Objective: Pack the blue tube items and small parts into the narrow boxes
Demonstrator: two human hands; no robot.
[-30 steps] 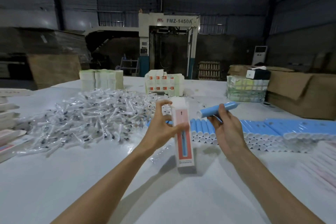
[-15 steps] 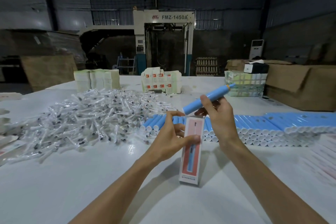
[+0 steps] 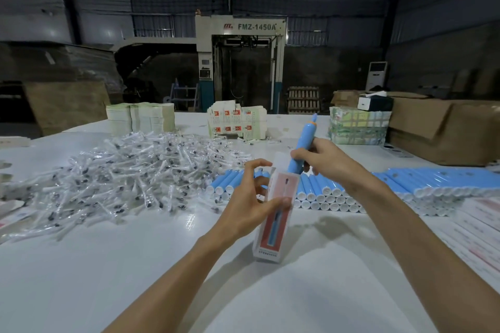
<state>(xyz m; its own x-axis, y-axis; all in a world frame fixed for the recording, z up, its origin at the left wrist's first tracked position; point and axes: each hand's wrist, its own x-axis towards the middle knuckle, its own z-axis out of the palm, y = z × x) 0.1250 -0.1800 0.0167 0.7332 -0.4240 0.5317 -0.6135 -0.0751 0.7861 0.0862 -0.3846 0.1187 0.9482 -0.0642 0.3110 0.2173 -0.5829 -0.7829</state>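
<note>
Three paper stacks (image 3: 140, 119) line the surface's (image 3: 108, 265) far edge, with a brown carton (image 3: 446, 130) at its far right corner. Bagged small parts (image 3: 121, 173) are heaped left and stacked tubes (image 3: 405, 184), uncountable, lie right. The left hand (image 3: 243, 205) pinches one tilted narrow box (image 3: 273, 224) between thumb and fingers. The right hand's (image 3: 324, 159) fingers grip one blue tube (image 3: 303, 140), its lower end at the box's open top.

We faced a white counter (image 3: 135, 265). Behind it stood a tall machine (image 3: 240, 62) marked FMZ-1450A, with a blue stepladder (image 3: 186, 94) at its left and a wooden pallet (image 3: 303, 98) at its right. Further right stood a white air conditioner (image 3: 376, 76), and a large cardboard box (image 3: 443, 130) sat on the counter's right side.
</note>
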